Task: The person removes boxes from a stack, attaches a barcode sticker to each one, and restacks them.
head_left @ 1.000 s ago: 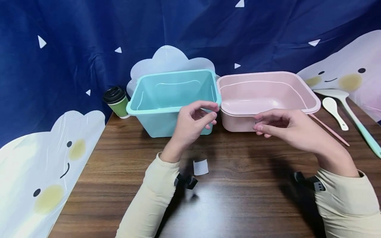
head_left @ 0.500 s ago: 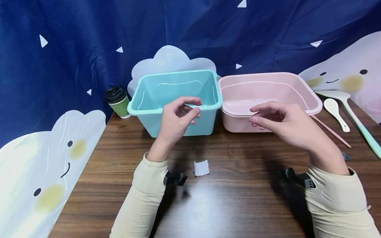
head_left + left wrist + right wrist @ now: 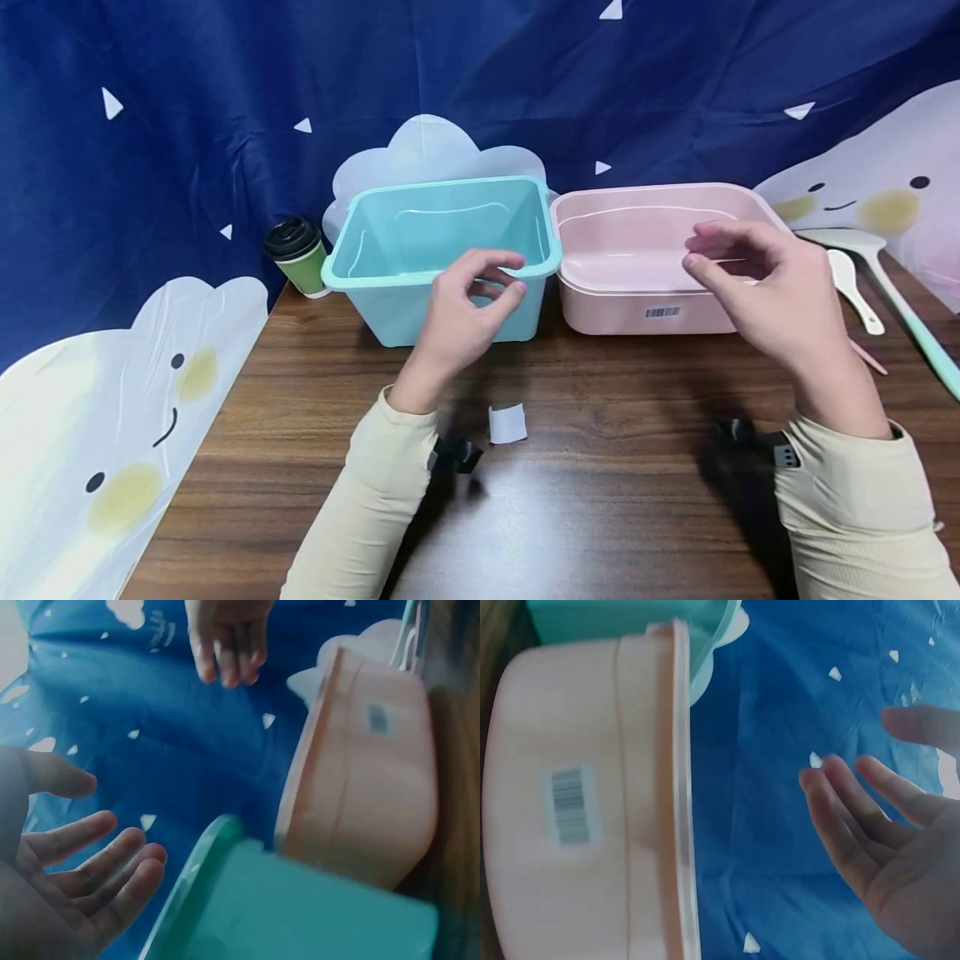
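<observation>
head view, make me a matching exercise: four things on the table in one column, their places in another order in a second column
Things:
1. teal bin
2. pink basin
3. green cup
4. white paper scrap

Places:
A. far left, by the blue backdrop
B. on the wood between the two forearms
C. behind the left hand
D. behind the right hand, barcode sticker on its front wall

Pairs: 1-C, 2-D, 3-A, 4-B

Bright light from above makes a shiny patch on the table (image 3: 570, 508). Both wrist pictures look dim and blurry.
</observation>
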`<state>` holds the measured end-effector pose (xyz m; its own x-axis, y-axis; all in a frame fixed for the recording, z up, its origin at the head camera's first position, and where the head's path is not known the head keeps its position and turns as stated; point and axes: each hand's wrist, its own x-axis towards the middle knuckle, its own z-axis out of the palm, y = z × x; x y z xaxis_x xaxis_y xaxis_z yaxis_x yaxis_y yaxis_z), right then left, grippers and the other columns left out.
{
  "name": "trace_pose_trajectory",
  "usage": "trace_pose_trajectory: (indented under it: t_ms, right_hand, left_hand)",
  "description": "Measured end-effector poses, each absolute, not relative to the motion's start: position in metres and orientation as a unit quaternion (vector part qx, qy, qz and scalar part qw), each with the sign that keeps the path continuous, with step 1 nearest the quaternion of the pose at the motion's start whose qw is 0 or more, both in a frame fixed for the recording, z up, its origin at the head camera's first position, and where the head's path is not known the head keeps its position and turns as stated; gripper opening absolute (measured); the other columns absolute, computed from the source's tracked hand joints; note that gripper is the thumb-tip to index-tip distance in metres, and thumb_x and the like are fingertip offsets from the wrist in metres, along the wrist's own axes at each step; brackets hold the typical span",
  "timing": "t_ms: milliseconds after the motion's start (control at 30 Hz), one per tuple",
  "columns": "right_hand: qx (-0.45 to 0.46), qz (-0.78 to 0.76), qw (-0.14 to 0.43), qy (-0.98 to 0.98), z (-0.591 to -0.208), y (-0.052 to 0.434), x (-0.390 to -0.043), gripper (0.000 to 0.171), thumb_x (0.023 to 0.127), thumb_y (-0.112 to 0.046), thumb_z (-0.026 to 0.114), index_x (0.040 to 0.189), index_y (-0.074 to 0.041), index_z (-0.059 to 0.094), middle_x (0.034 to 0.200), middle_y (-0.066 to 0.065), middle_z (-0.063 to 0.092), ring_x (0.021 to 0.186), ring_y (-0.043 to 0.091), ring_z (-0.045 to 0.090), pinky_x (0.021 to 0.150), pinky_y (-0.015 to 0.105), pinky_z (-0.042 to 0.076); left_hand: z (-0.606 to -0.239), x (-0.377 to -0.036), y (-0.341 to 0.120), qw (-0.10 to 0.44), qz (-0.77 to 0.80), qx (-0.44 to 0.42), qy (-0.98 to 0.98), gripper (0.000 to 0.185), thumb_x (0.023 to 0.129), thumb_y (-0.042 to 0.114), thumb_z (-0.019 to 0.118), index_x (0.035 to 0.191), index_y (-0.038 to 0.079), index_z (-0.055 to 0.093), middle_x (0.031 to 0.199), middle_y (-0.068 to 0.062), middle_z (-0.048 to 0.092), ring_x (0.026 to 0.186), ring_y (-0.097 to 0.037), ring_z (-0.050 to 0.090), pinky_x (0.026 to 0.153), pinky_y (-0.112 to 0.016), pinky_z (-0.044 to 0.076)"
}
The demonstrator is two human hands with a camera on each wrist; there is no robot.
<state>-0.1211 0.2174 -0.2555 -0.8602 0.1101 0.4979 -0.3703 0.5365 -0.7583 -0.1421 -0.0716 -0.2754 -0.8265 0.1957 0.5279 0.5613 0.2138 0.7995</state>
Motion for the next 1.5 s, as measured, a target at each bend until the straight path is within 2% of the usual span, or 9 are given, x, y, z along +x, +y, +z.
trace_pose_trajectory:
  t_ms: [400, 533, 667, 867, 1167, 1233, 1333, 1433, 1500]
  right_hand:
    - [-0.107, 0.506, 0.328, -0.791, -0.275, 0.259, -0.149, 0.037, 0.088, -0.018, 0.074, 0.125, -0.012, 0.070, 0.102, -0.022, 0.066, 0.095, -0.009, 0.062, 0.092, 0.009, 0.049]
    - [-0.169, 0.474, 0.307, -0.808, -0.283, 0.271, -0.156, 0.050, 0.091, -0.029, 0.071, 0.138, -0.015, 0.062, 0.131, -0.005, 0.066, 0.104, -0.006, 0.058, 0.102, 0.014, 0.047]
    - [-0.202, 0.444, 0.280, -0.827, -0.292, 0.280, -0.161, 0.060, 0.091, -0.035, 0.067, 0.147, -0.017, 0.053, 0.149, 0.011, 0.054, 0.113, 0.002, 0.058, 0.106, 0.017, 0.044]
    - [-0.207, 0.419, 0.247, -0.849, -0.304, 0.289, -0.168, 0.070, 0.092, -0.035, 0.062, 0.155, -0.012, 0.040, 0.153, 0.018, 0.047, 0.138, 0.031, 0.046, 0.119, 0.034, 0.034]
    - [-0.197, 0.404, 0.224, -0.865, -0.315, 0.299, -0.170, 0.069, 0.093, -0.029, 0.060, 0.154, -0.004, 0.039, 0.152, 0.023, 0.048, 0.138, 0.041, 0.044, 0.121, 0.045, 0.031]
    - [-0.200, 0.400, 0.219, -0.867, -0.316, 0.301, -0.170, 0.068, 0.093, -0.028, 0.060, 0.153, -0.004, 0.040, 0.151, 0.023, 0.049, 0.134, 0.036, 0.049, 0.119, 0.041, 0.034]
    - [-0.212, 0.402, 0.214, -0.865, -0.316, 0.305, -0.170, 0.066, 0.093, -0.029, 0.060, 0.153, -0.008, 0.043, 0.148, 0.020, 0.052, 0.120, 0.011, 0.056, 0.112, 0.026, 0.040]
    - [-0.227, 0.408, 0.213, -0.859, -0.316, 0.309, -0.171, 0.061, 0.093, -0.028, 0.061, 0.150, -0.011, 0.048, 0.144, 0.015, 0.057, 0.101, -0.010, 0.050, 0.101, 0.012, 0.040]
    - [-0.235, 0.419, 0.211, -0.851, -0.315, 0.311, -0.172, 0.058, 0.093, -0.027, 0.061, 0.149, -0.013, 0.051, 0.144, 0.011, 0.058, 0.100, -0.013, 0.049, 0.100, 0.010, 0.040]
  left_hand:
    - [-0.299, -0.125, -0.016, 0.137, -0.532, -0.242, -0.800, 0.038, 0.090, 0.008, 0.068, 0.127, 0.001, 0.065, 0.135, -0.014, 0.062, 0.120, -0.024, 0.061, 0.093, -0.027, 0.056]
    - [-0.307, -0.121, -0.003, 0.107, -0.504, -0.221, -0.828, 0.046, 0.090, 0.014, 0.068, 0.135, 0.004, 0.060, 0.150, -0.013, 0.049, 0.125, -0.026, 0.059, 0.102, -0.031, 0.052]
    - [-0.311, -0.120, 0.007, 0.085, -0.470, -0.207, -0.854, 0.054, 0.091, 0.021, 0.068, 0.142, 0.010, 0.055, 0.160, -0.012, 0.036, 0.144, -0.029, 0.042, 0.115, -0.042, 0.041]
    - [-0.317, -0.122, 0.015, 0.086, -0.453, -0.196, -0.865, 0.056, 0.091, 0.022, 0.068, 0.143, 0.010, 0.053, 0.164, -0.014, 0.029, 0.152, -0.028, 0.027, 0.120, -0.048, 0.034]
    - [-0.322, -0.124, 0.019, 0.098, -0.445, -0.186, -0.871, 0.057, 0.091, 0.021, 0.069, 0.143, 0.009, 0.052, 0.165, -0.015, 0.024, 0.152, -0.027, 0.025, 0.119, -0.047, 0.036]
    - [-0.322, -0.125, 0.019, 0.100, -0.444, -0.184, -0.871, 0.057, 0.090, 0.021, 0.069, 0.143, 0.009, 0.052, 0.165, -0.015, 0.024, 0.152, -0.028, 0.025, 0.118, -0.047, 0.037]
    - [-0.322, -0.125, 0.020, 0.101, -0.447, -0.183, -0.870, 0.057, 0.090, 0.020, 0.069, 0.143, 0.009, 0.052, 0.165, -0.016, 0.024, 0.151, -0.028, 0.025, 0.118, -0.047, 0.037]
    - [-0.322, -0.127, 0.020, 0.102, -0.448, -0.183, -0.869, 0.058, 0.090, 0.020, 0.069, 0.144, 0.009, 0.051, 0.165, -0.016, 0.023, 0.151, -0.028, 0.026, 0.117, -0.048, 0.038]
    - [-0.323, -0.128, 0.021, 0.102, -0.447, -0.181, -0.870, 0.058, 0.090, 0.020, 0.068, 0.144, 0.008, 0.051, 0.165, -0.017, 0.023, 0.151, -0.029, 0.026, 0.117, -0.048, 0.038]
